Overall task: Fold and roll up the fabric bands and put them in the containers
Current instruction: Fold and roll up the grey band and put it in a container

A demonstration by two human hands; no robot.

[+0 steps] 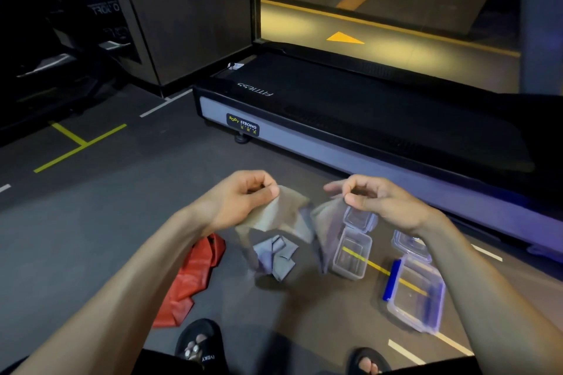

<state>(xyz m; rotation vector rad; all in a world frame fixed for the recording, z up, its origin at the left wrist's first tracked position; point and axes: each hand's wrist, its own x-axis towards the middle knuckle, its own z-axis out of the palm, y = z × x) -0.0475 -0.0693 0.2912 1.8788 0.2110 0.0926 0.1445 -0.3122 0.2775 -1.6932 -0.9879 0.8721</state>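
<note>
**gymrat_88:** So where does the person have the band right now?

**foldnerd:** Up in the air between both hands, over the gym floor (91, 222). The left hand (240, 198) pinches one top corner of the grey-tan band (274, 216) between thumb and curled fingers, and the right hand (374, 201) pinches the other end the same way. The middle sags down in a loose drape, a bit see-through.

**gymrat_88:** Looks floppy as anything.

**foldnerd:** Yeah, by the look of it it's thin, light and limp, with zero stiffness. It probably clings to itself and stretches if tugged. Best bet is holding it by the two short-edge corners, like now, so it hangs flat and can be doubled over before rolling. Grab it mid-length and it'll just bunch up.

**gymrat_88:** And the rest of the stuff?

**foldnerd:** A red band (195, 274) lies crumpled on the floor near the left forearm, and a blue-grey band (275, 256) sits in a rumpled heap right under the held one. Two clear containers are open on the right: the smaller container (350, 253) just beside the hanging band, and the bigger container (417, 295) with blue clips nearer the right forearm. Both look empty, so it seems nothing is packed yet. A treadmill (335, 131) sits behind.

**gymrat_88:** A tight roll will be the tricky bit, then.

**foldnerd:** Probably, since it may spring loose in the box.
</note>
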